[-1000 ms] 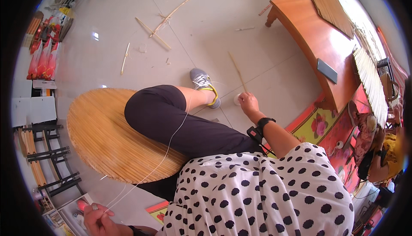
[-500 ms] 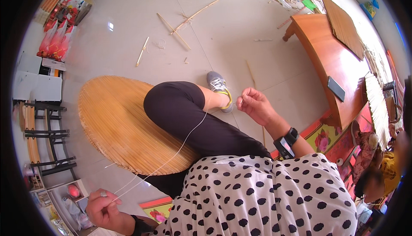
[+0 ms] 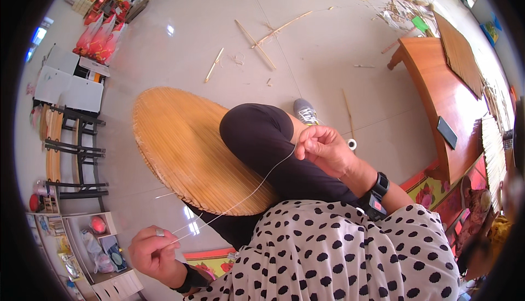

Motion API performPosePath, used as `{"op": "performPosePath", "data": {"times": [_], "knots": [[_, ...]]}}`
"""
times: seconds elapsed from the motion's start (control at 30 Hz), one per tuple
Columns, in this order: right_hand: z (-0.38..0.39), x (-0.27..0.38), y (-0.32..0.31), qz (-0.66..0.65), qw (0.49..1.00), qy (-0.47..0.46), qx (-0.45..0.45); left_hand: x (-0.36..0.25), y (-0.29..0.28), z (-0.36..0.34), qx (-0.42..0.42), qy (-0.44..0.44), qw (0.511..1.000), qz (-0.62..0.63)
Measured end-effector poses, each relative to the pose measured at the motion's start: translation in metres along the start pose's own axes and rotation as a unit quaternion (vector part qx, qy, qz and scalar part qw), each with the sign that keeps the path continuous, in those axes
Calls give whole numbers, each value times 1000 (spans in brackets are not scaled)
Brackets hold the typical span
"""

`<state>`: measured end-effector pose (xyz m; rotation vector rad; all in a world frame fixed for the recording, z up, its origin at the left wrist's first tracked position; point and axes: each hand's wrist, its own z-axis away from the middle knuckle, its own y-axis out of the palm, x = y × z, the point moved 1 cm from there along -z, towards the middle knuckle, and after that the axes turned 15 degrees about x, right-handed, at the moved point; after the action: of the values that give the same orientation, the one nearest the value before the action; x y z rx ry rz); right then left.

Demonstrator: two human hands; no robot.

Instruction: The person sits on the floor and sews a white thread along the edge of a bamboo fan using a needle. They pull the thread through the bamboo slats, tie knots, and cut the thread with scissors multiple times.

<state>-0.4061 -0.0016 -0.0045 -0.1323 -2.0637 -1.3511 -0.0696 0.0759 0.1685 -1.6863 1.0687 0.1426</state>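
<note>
While the left hand [image 3: 156, 250] and right hand [image 3: 325, 149] pinch thin white thread [image 3: 264, 181] mid-frame, drawing-out seems underway, next needing even tension.

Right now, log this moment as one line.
left hand: pinching thin white thread | right hand: pinching same thread | round tan slatted panel: beside black-trousered knee | black phone: on brown wooden table

Head cam; wide; looks dn.
</note>
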Motion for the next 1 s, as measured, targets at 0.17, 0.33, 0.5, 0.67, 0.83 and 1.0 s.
{"op": "performPosePath", "data": {"times": [0.17, 0.33, 0.5, 0.67, 0.83, 1.0], "knots": [[-15, -6, 13, 16, 999, 4, 38, -4, 4, 0, -43, -28, 998, 20], [-28, -7, 26, 15, 999, 18, 47, 0, 3, 3, -21, -15, 999, 29], [-36, -11, 36, 9, 998, 33, 60, 2, 5, 3, -6, -20, 999, 42], [-41, -13, 42, -12, 997, 38, 71, 6, 6, 1, 15, -14, 999, 43], [-44, -13, 43, -22, 996, 54, 69, 8, 10, -2, 18, -1, 998, 54], [-49, -17, 45, -38, 995, 81, 51, 8, 8, -3, 29, 4, 998, 47]]}}
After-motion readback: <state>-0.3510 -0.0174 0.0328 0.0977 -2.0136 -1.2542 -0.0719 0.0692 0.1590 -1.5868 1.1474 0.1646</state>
